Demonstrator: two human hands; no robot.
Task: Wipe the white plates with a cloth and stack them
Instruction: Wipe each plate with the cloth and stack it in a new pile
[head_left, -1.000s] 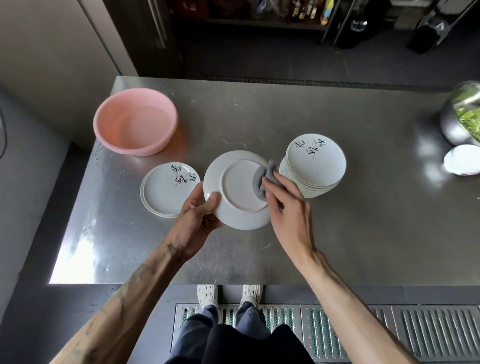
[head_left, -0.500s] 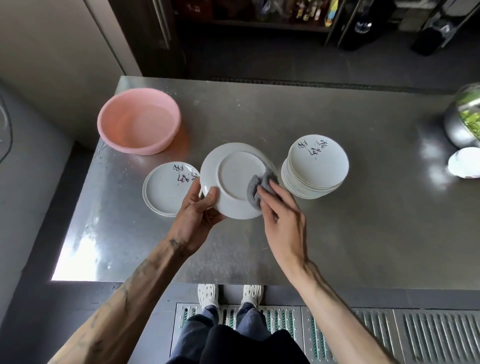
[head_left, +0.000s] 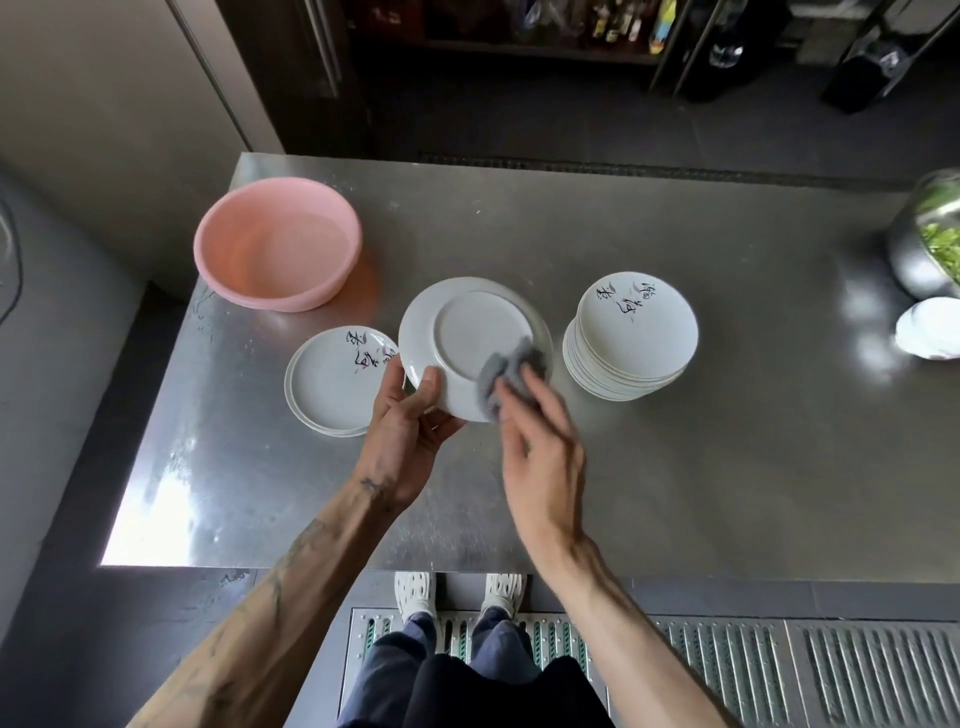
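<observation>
1. The left hand grasps the near-left rim of a round white ceramic plate, thumb on the upturned underside and fingers curled beneath. The plate is tilted, raised above the table at the frame's centre.
2. The right hand, slightly blurred, lies with fingers stretched out, pressing a crumpled grey cloth onto the plate's lower-right underside.
3. Just left of the held plate sits a low stack of white plates with black brush lettering; the held rim overlaps its right edge in view.
4. To the right, near but apart, stands a taller stack of the same lettered plates.
5. A round pink plastic basin stands at upper left.
6. At the right edge sit a shiny metal bowl holding greens and a small white dish.
7. All rest on a brushed stainless-steel table; below it lies a metal floor grate, and dark shelving crosses the top.
</observation>
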